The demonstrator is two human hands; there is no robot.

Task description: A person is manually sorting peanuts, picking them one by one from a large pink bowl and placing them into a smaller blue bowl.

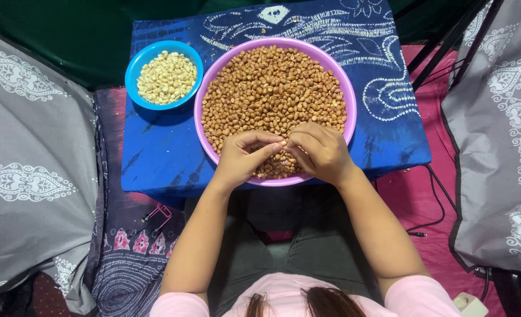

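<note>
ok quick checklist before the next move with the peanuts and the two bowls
1. Both hands over the purple bowl: ok, left hand and right hand meet above its near rim.
2. Peanut between the fingers: cannot tell, something pale shows at the fingertips.
3. Brown peanuts in supply: ok, bowl is well filled.
4. Blue bowl has room: ok, pale peanuts lie below its rim.
5. Blue bowl within reach: ok, just left of the purple one.
6. Blue cloth flat: ok.

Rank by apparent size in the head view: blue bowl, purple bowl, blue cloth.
1. blue cloth
2. purple bowl, full of brown peanuts
3. blue bowl, holding pale peeled peanuts
</note>
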